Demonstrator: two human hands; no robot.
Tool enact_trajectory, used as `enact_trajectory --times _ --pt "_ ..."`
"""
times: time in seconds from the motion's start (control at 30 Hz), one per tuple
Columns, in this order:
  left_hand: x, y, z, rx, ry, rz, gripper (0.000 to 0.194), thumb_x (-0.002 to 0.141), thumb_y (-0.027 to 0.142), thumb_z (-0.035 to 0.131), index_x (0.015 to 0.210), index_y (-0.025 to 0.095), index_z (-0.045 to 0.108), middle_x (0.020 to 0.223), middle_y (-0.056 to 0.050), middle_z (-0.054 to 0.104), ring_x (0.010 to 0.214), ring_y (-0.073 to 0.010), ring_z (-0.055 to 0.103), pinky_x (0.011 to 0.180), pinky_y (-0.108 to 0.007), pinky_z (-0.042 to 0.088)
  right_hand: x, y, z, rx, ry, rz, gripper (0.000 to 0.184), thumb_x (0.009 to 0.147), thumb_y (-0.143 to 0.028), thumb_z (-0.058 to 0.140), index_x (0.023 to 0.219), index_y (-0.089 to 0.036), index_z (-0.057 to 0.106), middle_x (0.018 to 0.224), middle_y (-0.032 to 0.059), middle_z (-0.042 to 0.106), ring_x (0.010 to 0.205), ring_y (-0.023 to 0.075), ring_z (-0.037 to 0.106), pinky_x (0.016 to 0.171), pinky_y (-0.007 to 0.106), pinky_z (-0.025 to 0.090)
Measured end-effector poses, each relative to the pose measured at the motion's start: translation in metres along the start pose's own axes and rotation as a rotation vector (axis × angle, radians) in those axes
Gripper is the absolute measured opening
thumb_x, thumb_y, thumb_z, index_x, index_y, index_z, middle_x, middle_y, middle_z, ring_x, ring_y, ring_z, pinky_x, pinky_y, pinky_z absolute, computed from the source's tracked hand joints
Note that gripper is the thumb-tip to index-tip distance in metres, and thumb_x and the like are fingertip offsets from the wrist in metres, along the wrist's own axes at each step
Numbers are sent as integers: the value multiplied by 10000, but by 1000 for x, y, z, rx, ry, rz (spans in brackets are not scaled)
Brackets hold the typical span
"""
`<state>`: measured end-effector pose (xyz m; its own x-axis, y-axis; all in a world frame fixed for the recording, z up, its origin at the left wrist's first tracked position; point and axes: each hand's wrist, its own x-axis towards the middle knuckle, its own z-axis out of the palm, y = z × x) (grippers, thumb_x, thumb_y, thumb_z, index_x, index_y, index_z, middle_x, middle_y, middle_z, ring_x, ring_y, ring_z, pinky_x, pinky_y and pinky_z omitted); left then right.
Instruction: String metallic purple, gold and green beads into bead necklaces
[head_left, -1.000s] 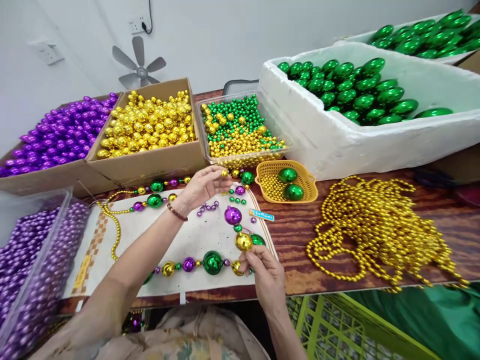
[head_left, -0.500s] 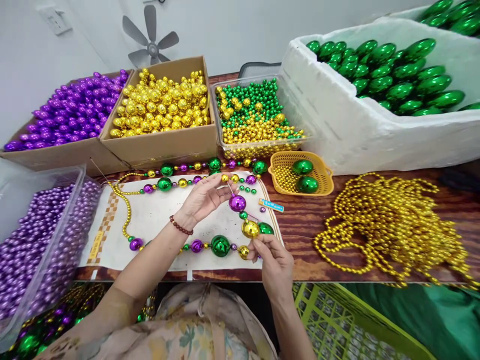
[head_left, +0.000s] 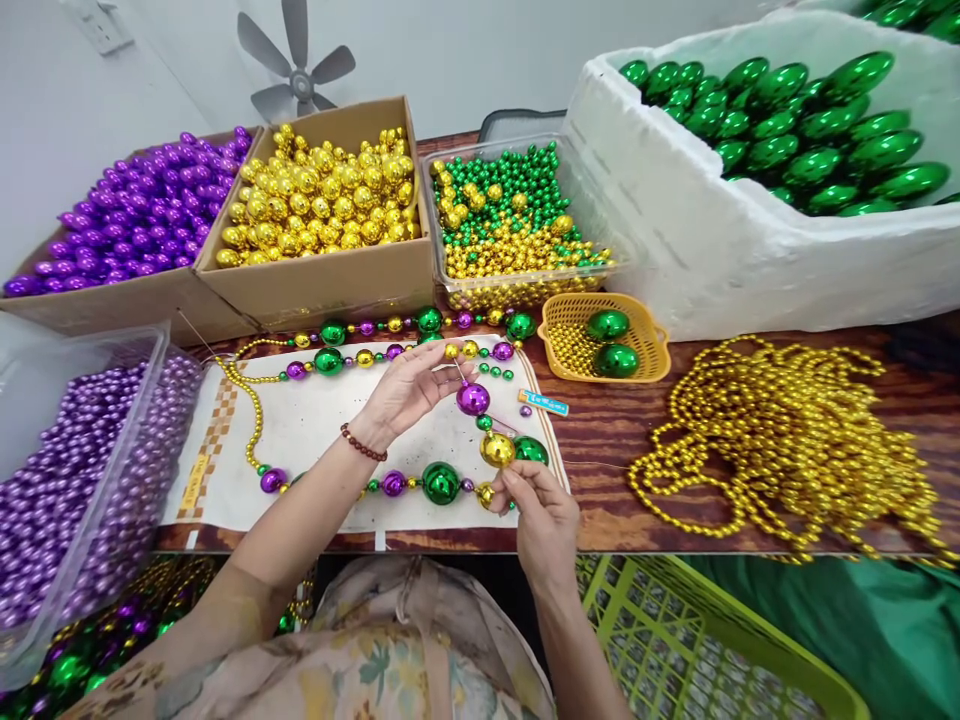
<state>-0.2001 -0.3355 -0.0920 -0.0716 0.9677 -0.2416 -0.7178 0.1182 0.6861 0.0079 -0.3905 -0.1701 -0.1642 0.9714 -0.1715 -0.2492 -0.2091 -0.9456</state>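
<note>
Over the white mat (head_left: 337,430), my left hand (head_left: 401,390) pinches a thin needle (head_left: 460,370). Below it hang a large purple bead (head_left: 473,398), a small green bead and a large gold bead (head_left: 496,448) on one line. My right hand (head_left: 544,505) is closed, thumb and fingertips together, at the beaded strand just under that gold bead; the exact grip is partly hidden. A big green bead (head_left: 531,450) lies behind it. The strand continues left along the mat's near side, with a green bead (head_left: 441,483) and a purple bead (head_left: 393,483).
Beyond the mat stand boxes of purple beads (head_left: 142,215) and gold beads (head_left: 322,200), a clear tub (head_left: 525,282) and a foam box (head_left: 712,260). A yellow basket (head_left: 551,365) and gold bead chains (head_left: 780,450) lie right. A purple-bead tub (head_left: 112,480) is left.
My right hand and the gold bead have shifted slightly up and left. My left hand keeps its pinch. The whole view has tilted a little.
</note>
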Motion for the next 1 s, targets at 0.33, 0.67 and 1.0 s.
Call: enact_trajectory --times 0.33,0.67,1.0 --pt "-4 -37 10 110 107 143 265 896 402 724 1099 240 671 977 -10 700 872 -147 703 765 -272 561 15 7 30 33 20 140 381 715 -516 820 759 -181 645 657 18 704 424 111 574 425 214 445" --pt "27 -55 13 368 8 30 363 887 514 697 1062 200 647 775 22 601 470 -50 511 348 -170 255 47 -17 12 -186 -2 54 277 781 -467 754 850 -201 724 621 -11 678 425 124 589 393 214 442" --pt "33 -56 13 689 -245 -42 305 896 464 710 854 163 708 733 -21 625 506 -76 544 415 -194 349 122 -39 0 -107 -129 -76 279 727 -428 813 756 -184 681 507 -52 564 410 77 503 391 177 347"
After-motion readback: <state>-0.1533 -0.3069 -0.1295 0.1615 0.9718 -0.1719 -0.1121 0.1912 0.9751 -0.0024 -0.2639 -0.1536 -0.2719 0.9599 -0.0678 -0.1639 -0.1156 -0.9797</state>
